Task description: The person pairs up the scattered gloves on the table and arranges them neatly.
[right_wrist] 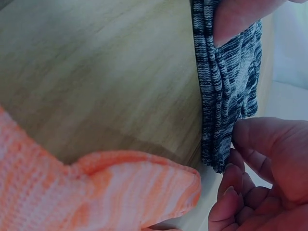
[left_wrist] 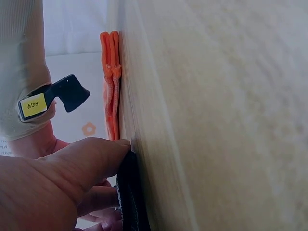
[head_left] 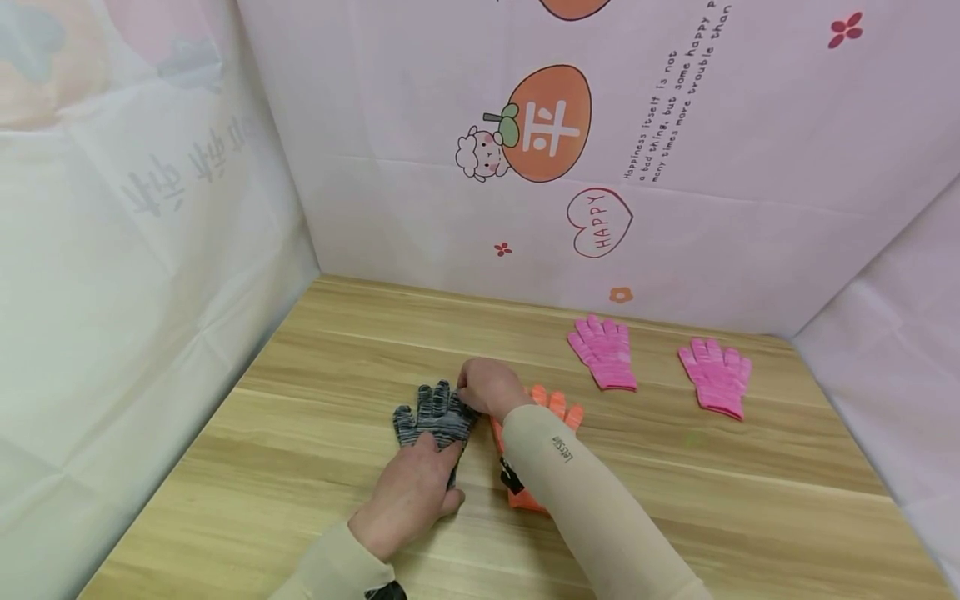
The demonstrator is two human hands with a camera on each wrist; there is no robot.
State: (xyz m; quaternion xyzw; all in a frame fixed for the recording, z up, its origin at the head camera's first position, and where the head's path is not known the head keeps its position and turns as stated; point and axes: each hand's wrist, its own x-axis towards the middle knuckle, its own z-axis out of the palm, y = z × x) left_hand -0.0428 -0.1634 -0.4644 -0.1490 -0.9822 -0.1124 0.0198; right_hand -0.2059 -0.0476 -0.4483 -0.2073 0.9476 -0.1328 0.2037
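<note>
A black-and-grey knitted glove [head_left: 441, 421] lies on the table with its fingers pointing away. My left hand [head_left: 412, 492] rests on its lower part, fingers pressing the knit and thumb by its near edge. At the glove's far right side, my right hand [head_left: 491, 387] pinches the edge; in the right wrist view, thumb and fingers [right_wrist: 232, 180] meet at the tip of the layered dark knit [right_wrist: 224, 96]. Just right of it lies an orange glove [head_left: 527, 500], partly hidden under my right forearm. The left wrist view shows the orange glove [left_wrist: 111, 82] as stacked layers.
Two pink gloves, one [head_left: 609, 354] nearer the middle and another [head_left: 718, 379] farther right, lie flat near the back of the wooden table [head_left: 300, 467]. A printed white sheet [head_left: 420, 150] hangs behind the table, and more sheeting stands at both sides.
</note>
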